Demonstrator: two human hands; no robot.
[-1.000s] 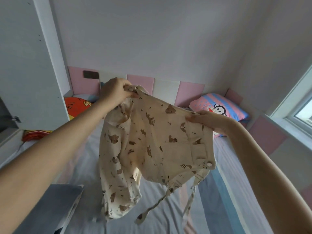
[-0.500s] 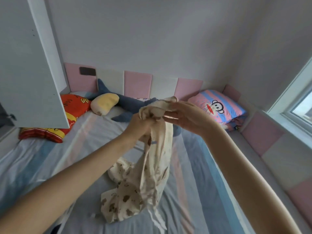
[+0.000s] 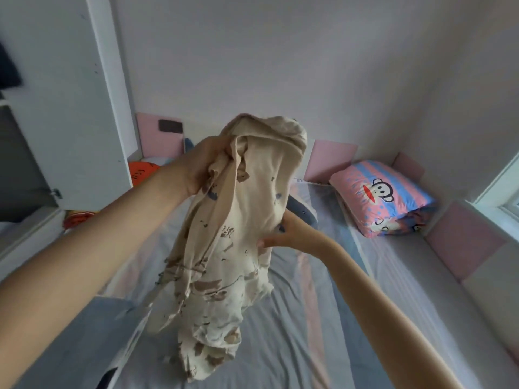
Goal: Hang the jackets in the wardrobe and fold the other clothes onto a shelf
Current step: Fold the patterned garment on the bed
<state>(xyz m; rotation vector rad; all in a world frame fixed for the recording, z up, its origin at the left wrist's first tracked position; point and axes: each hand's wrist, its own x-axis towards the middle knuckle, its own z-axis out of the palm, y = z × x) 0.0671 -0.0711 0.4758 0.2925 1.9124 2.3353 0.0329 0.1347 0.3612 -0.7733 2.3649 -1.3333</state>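
Two bare hands hold one cream, brown-printed garment [image 3: 241,214] over a striped bed [image 3: 309,318]. The left hand [image 3: 203,167] clenches the bunched top edge. The right hand [image 3: 295,234] pinches the cloth lower down, its fingers partly hidden behind it. The garment hangs mid-scene. One monkey-print pillow [image 3: 379,197] lies far right, and one white wardrobe door [image 3: 64,108] stands at left.

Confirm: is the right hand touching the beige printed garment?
Touching. The head view shows the right hand pinching the beige printed garment at its side, fabric bunched in its grip; the left hand grips the top.
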